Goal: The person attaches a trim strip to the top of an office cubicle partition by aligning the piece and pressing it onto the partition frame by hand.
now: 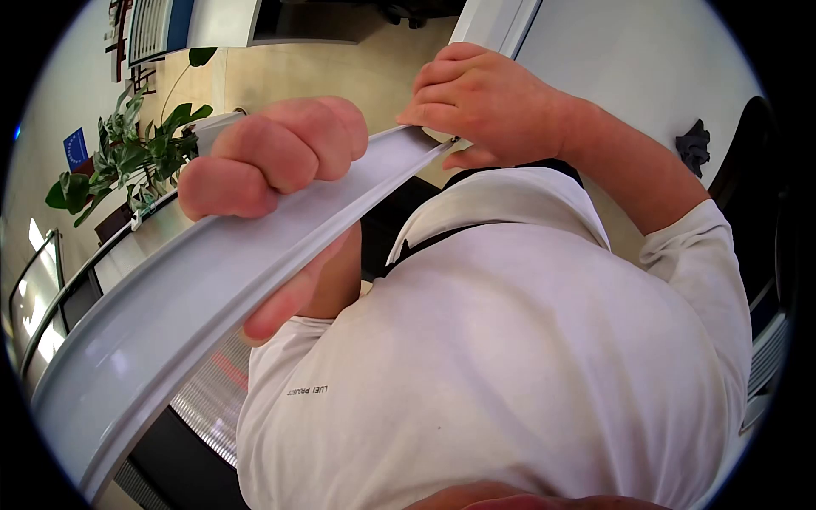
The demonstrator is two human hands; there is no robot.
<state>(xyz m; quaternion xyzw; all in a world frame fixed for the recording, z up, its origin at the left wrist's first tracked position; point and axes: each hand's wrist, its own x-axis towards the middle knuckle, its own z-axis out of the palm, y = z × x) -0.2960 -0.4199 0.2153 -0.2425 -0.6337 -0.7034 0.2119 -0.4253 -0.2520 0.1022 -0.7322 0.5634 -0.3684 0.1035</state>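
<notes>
A long white strip with raised edges runs from the lower left up to the centre. My left hand is closed around it, fingers folded over the far edge and thumb below the near edge. At the strip's upper end, my right hand is closed, with fingers over the end and thumb underneath. A small dark piece shows between its fingertips and thumb, too small to name. Just behind the right hand is a white frame bar.
A leafy plant stands at the left, near a curved dark rail. A ribbed translucent panel lies below the strip. On the pale surface at the right is a crumpled dark cloth. My white shirt fills the lower middle.
</notes>
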